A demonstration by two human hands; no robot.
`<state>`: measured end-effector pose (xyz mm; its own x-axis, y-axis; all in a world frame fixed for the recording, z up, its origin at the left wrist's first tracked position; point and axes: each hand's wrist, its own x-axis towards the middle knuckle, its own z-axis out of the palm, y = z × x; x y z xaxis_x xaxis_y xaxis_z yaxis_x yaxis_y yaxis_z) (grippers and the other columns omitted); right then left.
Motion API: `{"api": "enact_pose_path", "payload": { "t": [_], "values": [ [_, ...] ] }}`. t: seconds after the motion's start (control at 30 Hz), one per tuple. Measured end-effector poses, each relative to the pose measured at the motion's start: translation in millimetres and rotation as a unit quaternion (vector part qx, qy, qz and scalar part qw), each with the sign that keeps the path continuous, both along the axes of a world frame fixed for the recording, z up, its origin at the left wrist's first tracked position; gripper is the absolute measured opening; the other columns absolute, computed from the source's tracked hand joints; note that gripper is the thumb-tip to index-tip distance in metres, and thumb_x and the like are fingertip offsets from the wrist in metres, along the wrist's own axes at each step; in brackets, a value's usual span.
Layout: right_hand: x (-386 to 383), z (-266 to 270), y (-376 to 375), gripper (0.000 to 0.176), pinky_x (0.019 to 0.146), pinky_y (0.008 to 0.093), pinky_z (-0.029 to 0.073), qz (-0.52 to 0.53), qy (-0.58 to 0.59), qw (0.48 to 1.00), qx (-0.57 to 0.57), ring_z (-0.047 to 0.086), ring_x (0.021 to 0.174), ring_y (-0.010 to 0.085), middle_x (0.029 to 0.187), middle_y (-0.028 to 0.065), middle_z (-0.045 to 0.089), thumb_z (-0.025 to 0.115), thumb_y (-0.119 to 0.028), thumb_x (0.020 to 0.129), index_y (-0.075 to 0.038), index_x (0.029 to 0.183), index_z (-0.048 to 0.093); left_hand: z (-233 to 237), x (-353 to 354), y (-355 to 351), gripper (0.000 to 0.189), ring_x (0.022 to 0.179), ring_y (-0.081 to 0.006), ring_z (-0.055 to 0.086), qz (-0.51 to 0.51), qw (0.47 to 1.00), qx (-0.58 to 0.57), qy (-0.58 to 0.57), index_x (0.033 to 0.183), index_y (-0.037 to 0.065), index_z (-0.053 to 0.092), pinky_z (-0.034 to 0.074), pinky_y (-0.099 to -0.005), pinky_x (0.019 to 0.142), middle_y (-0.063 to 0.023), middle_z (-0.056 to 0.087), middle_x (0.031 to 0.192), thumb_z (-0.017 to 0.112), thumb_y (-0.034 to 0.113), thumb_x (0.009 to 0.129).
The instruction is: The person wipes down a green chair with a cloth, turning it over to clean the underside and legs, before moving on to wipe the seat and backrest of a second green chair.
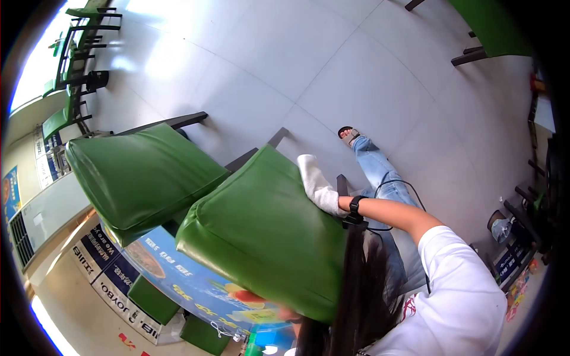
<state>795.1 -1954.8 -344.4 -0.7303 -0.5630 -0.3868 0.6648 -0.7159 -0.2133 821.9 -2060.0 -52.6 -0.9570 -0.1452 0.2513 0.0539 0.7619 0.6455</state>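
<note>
A white cloth point(319, 187) covers my right hand, which lies along the edge of a green padded chair point(267, 225). The fingers are hidden under the cloth, and a black watch band point(355, 205) sits at the wrist. Below the chair's lower edge, beside the table, a blurred patch of skin looks like my left hand point(288, 313). It is mostly hidden, and its fingers cannot be made out. A second green chair point(148, 178) stands close to the first, on its left.
A blue printed tabletop point(184, 267) lies beyond the chairs. More green chairs point(496, 26) stand at the upper right and far left. Grey floor tiles point(285, 53) spread across the top. A black cable point(409, 184) loops over my jeans leg point(380, 166).
</note>
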Motion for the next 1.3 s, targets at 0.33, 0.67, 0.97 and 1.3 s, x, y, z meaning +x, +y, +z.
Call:
{"api": "enact_pose_path", "payload": {
  "t": [0.33, 0.67, 0.97, 1.3],
  "values": [
    [-45, 39, -37, 0.048, 0.085, 0.0301, 0.021, -0.03, 0.035, 0.999, -0.029, 0.032, 0.114, 0.0213, 0.128, 0.0139, 0.035, 0.054, -0.027, 0.079, -0.006, 0.12, 0.039, -21, -2, -12, 0.07, 0.142, -0.0423, 0.013, 0.005, 0.998, 0.051, 0.03, 0.143, 0.011, 0.031, 0.01, -0.0581, 0.112, -0.0233, 0.009, 0.155, 0.034, 0.059, 0.092],
    [-69, 131, -38, 0.042, 0.068, 0.0269, 0.029, 0.009, 0.199, 0.978, -0.059, 0.045, 0.098, 0.0207, 0.112, 0.0139, 0.048, 0.062, -0.021, 0.068, -0.006, 0.105, 0.05, 30, -64, -12, 0.06, 0.139, -0.0453, 0.018, -0.088, 0.996, -0.01, 0.026, 0.13, 0.011, 0.049, 0.011, -0.0597, 0.111, -0.0258, 0.011, 0.153, 0.036, 0.056, 0.092],
    [-60, -3, -42, 0.036, 0.053, 0.0241, 0.037, -0.116, -0.474, 0.662, -0.569, 0.057, 0.083, 0.0202, 0.099, 0.0139, 0.059, 0.069, -0.016, 0.058, -0.006, 0.091, 0.059, 0, -65, -5, 0.05, 0.14, -0.0402, 0.018, -0.009, 0.993, 0.094, 0.066, 0.09, 0.012, 0.059, 0.017, -0.0563, 0.112, -0.0209, 0.017, 0.152, 0.038, 0.057, 0.092],
    [-20, -56, -22, 0.018, 0.049, 0.0248, 0.052, -0.335, -0.564, 0.451, -0.606, 0.07, 0.076, 0.0237, 0.082, 0.0144, 0.069, 0.07, -0.008, 0.055, -0.004, 0.073, 0.068, -11, -62, -21, 0.047, 0.14, -0.0393, 0.019, -0.056, 0.99, 0.083, 0.101, 0.089, 0.012, 0.061, 0.02, -0.0532, 0.113, -0.0173, 0.011, 0.154, 0.043, 0.055, 0.091]
  ]
}}
